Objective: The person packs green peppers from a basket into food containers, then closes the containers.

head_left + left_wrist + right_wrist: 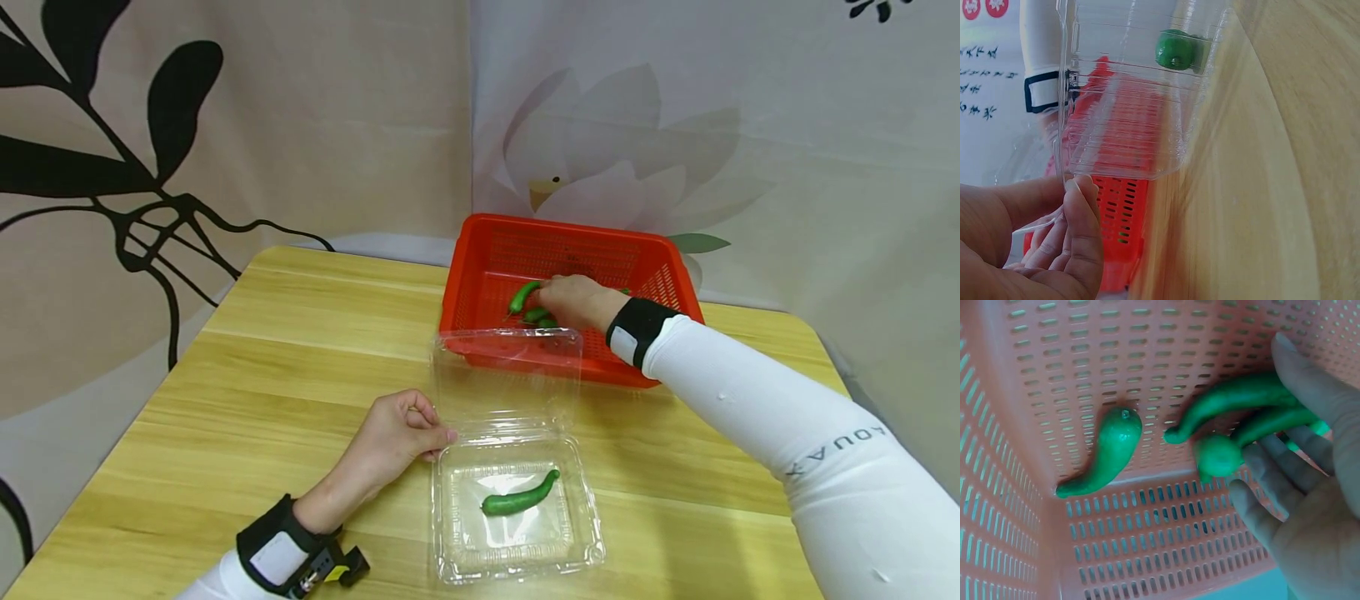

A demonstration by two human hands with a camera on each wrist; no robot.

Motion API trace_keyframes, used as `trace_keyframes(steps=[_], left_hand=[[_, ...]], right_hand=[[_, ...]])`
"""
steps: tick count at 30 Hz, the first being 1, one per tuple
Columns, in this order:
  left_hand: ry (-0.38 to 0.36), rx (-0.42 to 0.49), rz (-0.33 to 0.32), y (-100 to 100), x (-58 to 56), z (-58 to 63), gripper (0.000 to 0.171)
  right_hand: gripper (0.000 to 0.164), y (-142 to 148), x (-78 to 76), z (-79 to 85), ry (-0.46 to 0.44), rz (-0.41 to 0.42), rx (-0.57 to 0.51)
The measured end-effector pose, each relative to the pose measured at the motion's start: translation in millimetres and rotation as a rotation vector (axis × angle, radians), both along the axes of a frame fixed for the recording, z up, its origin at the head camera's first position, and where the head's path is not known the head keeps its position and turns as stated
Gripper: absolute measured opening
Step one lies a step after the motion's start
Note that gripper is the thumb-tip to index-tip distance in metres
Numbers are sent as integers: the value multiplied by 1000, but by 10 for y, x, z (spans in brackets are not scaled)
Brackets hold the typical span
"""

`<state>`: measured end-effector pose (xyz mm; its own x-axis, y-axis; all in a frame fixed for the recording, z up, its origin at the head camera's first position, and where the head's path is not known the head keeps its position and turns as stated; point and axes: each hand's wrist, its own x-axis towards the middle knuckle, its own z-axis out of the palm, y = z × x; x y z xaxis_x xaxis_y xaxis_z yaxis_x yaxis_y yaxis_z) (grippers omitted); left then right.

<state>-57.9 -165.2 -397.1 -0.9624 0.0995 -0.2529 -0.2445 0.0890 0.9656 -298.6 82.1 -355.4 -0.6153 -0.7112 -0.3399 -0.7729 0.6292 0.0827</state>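
A clear plastic clamshell container lies on the table with its lid raised at the back. One green chili pepper rests in its base. My left hand pinches the container's edge by the hinge between thumb and fingers. Inside the red basket, my right hand is among several green peppers. Seen from the right wrist, its thumb and fingers are spread around a long pepper and others beside it. Another pepper lies apart from that hand, near the basket's corner.
The basket stands at the back of the wooden table, its front wall just behind the raised lid. A printed cloth backdrop hangs behind the table. My right forearm in a white sleeve reaches across the table's right side.
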Motion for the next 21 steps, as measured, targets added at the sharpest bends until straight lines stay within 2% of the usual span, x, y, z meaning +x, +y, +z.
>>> trace_keyframes(steps=[6,12,21], left_hand=[[-2,-10,3,21,-4,8,26],[3,-11,8,31,-7,10,25],[0,0,12,47,-23,-3,25]], right_hand=[[5,19,-4,-19,15,21,25],[8,17,0,-3,27,22,45],[16,104,-72,130,-104,-71,-93]])
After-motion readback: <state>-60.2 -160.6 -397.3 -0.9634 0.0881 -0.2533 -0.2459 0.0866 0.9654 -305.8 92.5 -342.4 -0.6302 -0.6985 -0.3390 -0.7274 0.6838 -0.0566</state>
